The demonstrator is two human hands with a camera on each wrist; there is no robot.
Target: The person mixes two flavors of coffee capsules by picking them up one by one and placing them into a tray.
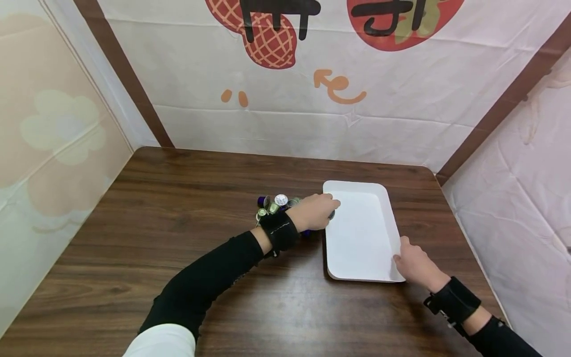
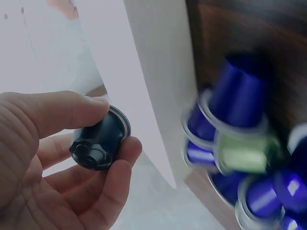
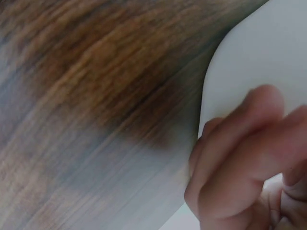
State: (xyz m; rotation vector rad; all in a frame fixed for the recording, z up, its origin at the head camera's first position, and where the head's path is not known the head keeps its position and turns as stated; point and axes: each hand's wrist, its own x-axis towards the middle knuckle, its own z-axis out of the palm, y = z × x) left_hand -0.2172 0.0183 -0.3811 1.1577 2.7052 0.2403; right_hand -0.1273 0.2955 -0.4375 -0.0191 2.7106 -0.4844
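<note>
My left hand (image 1: 314,212) is at the left rim of a white rectangular tray (image 1: 360,233). Between thumb and fingers it pinches a dark coffee capsule (image 2: 100,141), seen whole in the left wrist view. Just left of the tray lies a heap of coffee capsules, among them a blue capsule (image 2: 241,98) and a green capsule (image 2: 247,153); in the head view the left hand and wrist partly cover the heap. At the tray's near right side, my right hand (image 1: 417,265) grips the rim, its fingers curled at the edge in the right wrist view.
The brown wood-grain table (image 1: 187,198) carries the tray right of its middle. Behind its far edge hangs a printed white sheet (image 1: 285,129), with more fabric walls at the left and right sides.
</note>
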